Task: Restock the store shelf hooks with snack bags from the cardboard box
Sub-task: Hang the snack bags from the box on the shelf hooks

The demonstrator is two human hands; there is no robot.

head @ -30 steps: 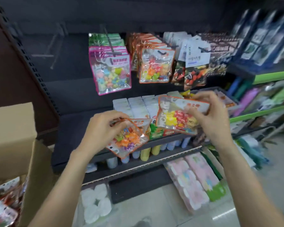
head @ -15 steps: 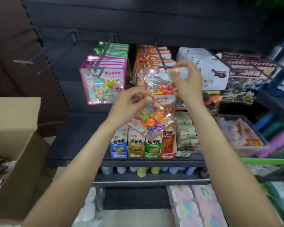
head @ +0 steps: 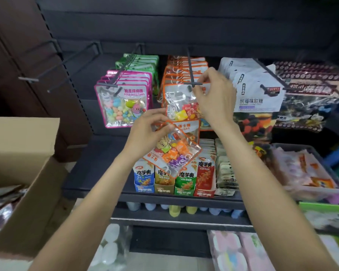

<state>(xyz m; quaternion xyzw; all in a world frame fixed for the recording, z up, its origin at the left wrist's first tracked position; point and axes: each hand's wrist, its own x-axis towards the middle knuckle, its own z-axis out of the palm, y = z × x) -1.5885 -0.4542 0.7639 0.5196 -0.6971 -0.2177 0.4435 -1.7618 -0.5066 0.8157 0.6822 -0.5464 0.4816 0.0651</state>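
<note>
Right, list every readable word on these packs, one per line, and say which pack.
"MIAN MIAN TANG": pink-edged candy bag.
"SUGAR": orange-edged bag hanging behind the left hand.
"魔芋爽": the four small boxes on the shelf.
"树莓味软糖": white bag.
Dark bags far right: too blurred.

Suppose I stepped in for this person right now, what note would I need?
Right hand: pinching the top of an orange candy bag at the tip of the middle hook.
Left hand: holding a second orange bag lower down, waiting.
Done: several orange bags hang on that hook.
Left: seat this bag, hang the second, fetch more from the cardboard box at left.
</note>
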